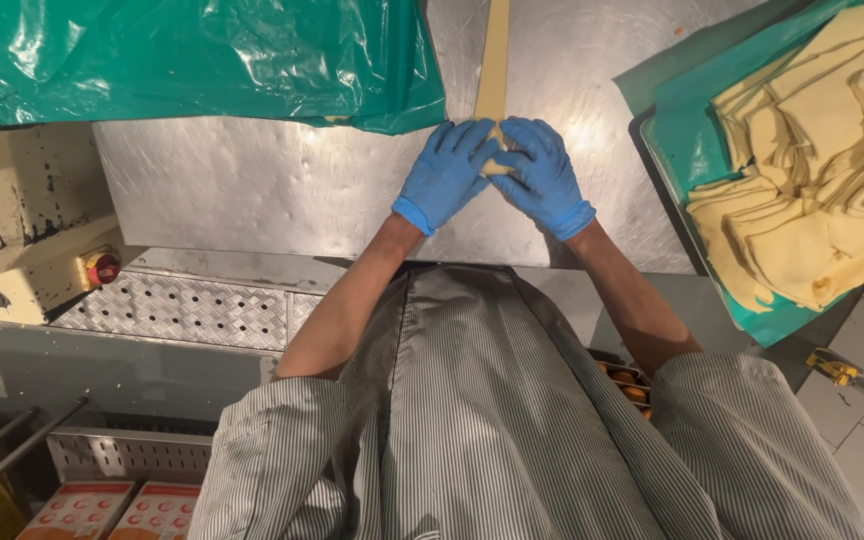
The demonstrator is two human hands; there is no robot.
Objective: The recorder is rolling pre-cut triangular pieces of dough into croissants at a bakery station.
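Steel surface filled the middle of the view. Green plastic sheet lay bunched at 11 o'clock. Tray of stacked pale dough pieces on green liner sat at 3 o'clock. Cream machine housing with a red knob stood at 9 o'clock.

Long dough strip ran from 12 o'clock down to the hands at centre. Left hand and right hand, both blue-gloved, met over the strip's near end; fingers of both closed on the dough, pinching or folding it.

Judgement: even pressure from both sides and a flat, straight strip would keep the fold neat.

Two orange-and-white cartons lay low at 7 o'clock, flat, rectangular, print too small to tell.
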